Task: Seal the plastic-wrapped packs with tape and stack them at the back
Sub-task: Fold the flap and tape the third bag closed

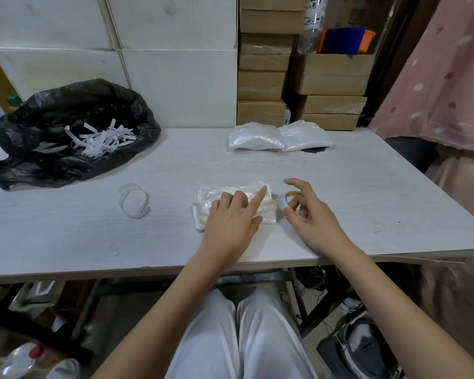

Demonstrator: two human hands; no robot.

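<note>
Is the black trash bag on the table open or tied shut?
Open. The black trash bag lies slumped on the table with its mouth gaping, white paper strips showing inside.

L hand (231, 220) flat, index extended; R hand (309, 214) raised, fingers loosely curled.

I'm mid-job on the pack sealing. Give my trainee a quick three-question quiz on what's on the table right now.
1. True or false: the left hand presses on the pack near the front edge.
2. How many packs lie at the back of the table?
3. The black bag holds: A) bottles B) white paper strips C) boxes

Key: 1 true. 2 two, side by side. 3 B.
</note>
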